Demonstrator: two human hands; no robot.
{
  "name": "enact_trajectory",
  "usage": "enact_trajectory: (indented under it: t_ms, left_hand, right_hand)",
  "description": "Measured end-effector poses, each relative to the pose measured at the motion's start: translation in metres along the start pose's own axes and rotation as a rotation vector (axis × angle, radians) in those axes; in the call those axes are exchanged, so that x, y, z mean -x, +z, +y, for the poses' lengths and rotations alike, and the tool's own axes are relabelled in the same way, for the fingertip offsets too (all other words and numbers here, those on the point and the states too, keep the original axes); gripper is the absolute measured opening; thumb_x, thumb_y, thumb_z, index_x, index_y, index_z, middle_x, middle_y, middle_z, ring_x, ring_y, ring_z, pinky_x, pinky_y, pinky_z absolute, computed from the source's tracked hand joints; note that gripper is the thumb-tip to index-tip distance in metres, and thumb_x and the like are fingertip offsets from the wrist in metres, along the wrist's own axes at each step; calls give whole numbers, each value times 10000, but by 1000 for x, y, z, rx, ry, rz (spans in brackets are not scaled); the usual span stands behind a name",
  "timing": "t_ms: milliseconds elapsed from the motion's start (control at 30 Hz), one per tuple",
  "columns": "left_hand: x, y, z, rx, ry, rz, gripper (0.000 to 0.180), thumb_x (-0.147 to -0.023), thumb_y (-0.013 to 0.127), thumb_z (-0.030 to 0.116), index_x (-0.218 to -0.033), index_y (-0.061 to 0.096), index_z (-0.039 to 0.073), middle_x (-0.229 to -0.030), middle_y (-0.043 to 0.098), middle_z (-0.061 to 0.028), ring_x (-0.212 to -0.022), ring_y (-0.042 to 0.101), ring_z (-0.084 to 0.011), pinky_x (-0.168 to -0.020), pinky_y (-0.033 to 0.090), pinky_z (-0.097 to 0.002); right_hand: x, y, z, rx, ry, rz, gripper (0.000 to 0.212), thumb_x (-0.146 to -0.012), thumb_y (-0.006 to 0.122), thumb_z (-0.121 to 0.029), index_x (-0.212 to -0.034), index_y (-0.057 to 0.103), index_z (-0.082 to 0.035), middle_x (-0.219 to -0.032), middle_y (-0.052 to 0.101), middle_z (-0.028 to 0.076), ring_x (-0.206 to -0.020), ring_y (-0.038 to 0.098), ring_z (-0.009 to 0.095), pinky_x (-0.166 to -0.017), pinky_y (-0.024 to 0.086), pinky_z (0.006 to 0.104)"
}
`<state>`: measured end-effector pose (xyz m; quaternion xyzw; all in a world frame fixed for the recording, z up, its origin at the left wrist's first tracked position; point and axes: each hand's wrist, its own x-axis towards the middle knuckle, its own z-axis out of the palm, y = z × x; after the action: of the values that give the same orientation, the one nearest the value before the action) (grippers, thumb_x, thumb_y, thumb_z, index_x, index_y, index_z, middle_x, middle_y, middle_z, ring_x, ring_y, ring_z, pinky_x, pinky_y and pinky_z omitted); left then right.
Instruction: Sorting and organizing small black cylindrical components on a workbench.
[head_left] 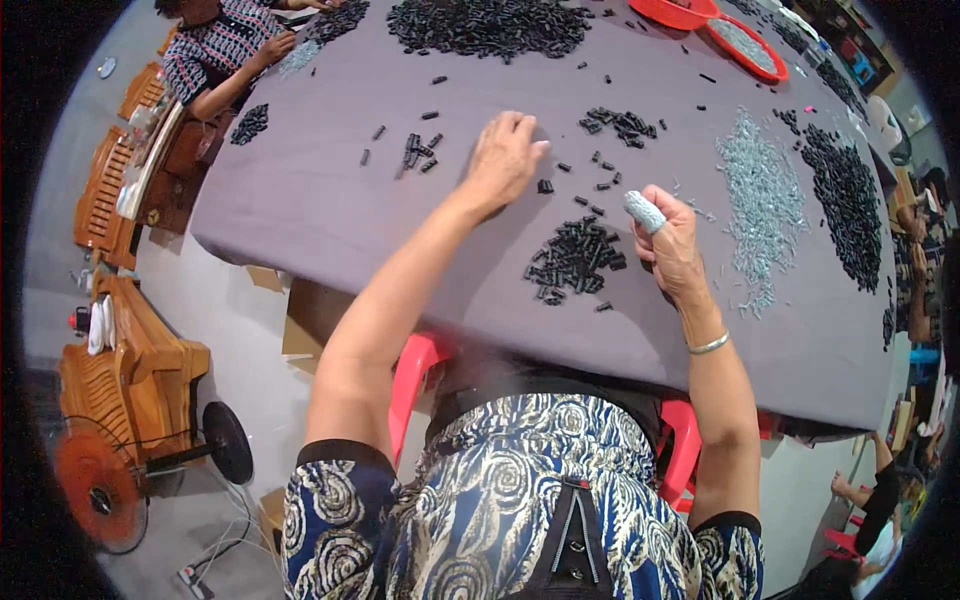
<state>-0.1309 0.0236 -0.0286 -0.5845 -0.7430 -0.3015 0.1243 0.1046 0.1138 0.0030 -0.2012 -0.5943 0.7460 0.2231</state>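
Observation:
My left hand [503, 158] is over the middle of the table, back up. Its fingers reach forward, slightly bent, with the thumb apart, and no thing shows in it. A loose cluster of small black cylindrical pieces [417, 152] lies to its left. A single black piece [545, 187] is just below its thumb. My right hand [672, 245] is raised with curled fingers. One digit wears a pale grey-blue wrap [644, 212]. Whatever the curled fingers pinch is hidden. Beside it is a dense pile of black pieces [575, 262]; farther off lies a smaller scatter of them [617, 126].
Right of my hand spreads a heap of small pale pieces [762, 205], then a long black heap [845, 210]. A big black heap [490, 25] and red baskets [765, 68] stand far back. Another person [230, 55] works at the far left. A fan [100, 490] stands on the floor.

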Motion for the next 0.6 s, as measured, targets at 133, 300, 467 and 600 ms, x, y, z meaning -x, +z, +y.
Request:
enact_trajectory:
  t_ms: [133,300,467,600]
  left_hand:
    - [-1,0,16,254,-33,-96,296,-902,491,171,-1138,480,-8,-1124,504,-178,-1037,507,-352,-892,422,-391]
    - [-1,-3,31,570,-53,-179,322,-911,469,157,-1191,507,4,-1156,515,-148,-1055,520,-273,-902,423,-328]
    - [-26,3,16,514,-51,-69,331,-892,504,142,-1198,500,15,-1168,509,-138,-1061,527,-279,-902,432,-340]
    - [-55,31,5,360,50,-42,332,-878,527,141,-1186,500,21,-1188,503,-159,-1083,517,-317,-909,431,-359]
  right_hand:
    - [0,-2,0,19,4,17,232,-904,578,-186,-704,483,-116,-566,351,-99,-447,250,-15,-374,185,166]
    - [0,3,-6,50,50,49,236,-888,606,-187,-699,481,-123,-565,333,-100,-457,236,-11,-379,174,168]
    - [-3,-3,-4,-10,21,61,235,-886,612,-188,-700,484,-120,-565,335,-96,-458,235,-10,-379,176,169]
    - [-3,-2,-2,27,-29,45,232,-887,608,-170,-700,483,-114,-567,346,-96,-452,235,-10,-374,182,167]
